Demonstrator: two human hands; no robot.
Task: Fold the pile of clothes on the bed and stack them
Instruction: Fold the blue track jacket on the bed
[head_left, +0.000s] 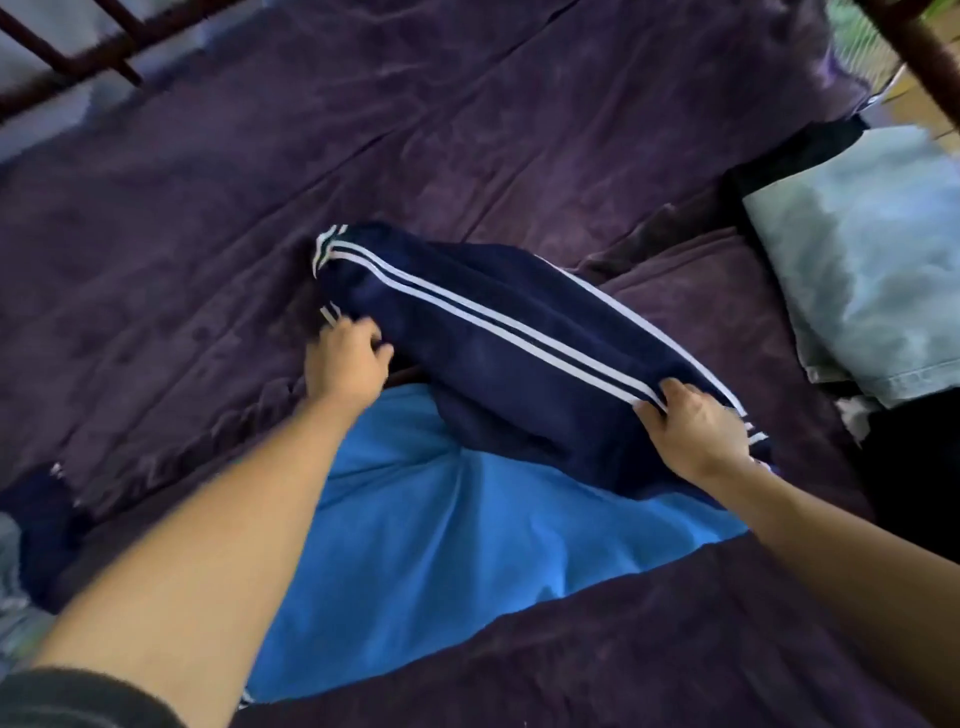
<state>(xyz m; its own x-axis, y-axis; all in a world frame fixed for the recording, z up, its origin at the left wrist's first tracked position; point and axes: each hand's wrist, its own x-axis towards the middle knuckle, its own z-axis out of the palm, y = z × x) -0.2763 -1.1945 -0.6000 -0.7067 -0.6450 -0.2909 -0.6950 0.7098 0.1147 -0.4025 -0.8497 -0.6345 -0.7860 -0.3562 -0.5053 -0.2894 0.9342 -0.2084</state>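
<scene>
Purple bed (519, 130): left hand (345, 361), right hand (693, 428) grip navy trousers (493, 338).

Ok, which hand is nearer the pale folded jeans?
Right. The right hand grips the striped pants just left of the jeans; the left hand holds their other end, much farther left.

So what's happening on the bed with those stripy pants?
A person is folding clothes on a bed covered by a purple blanket. The left hand and the right hand each grip one end of the navy track pants, which are doubled lengthwise, partly over a bright blue garment. Folded light jeans sit to the right.
</scene>
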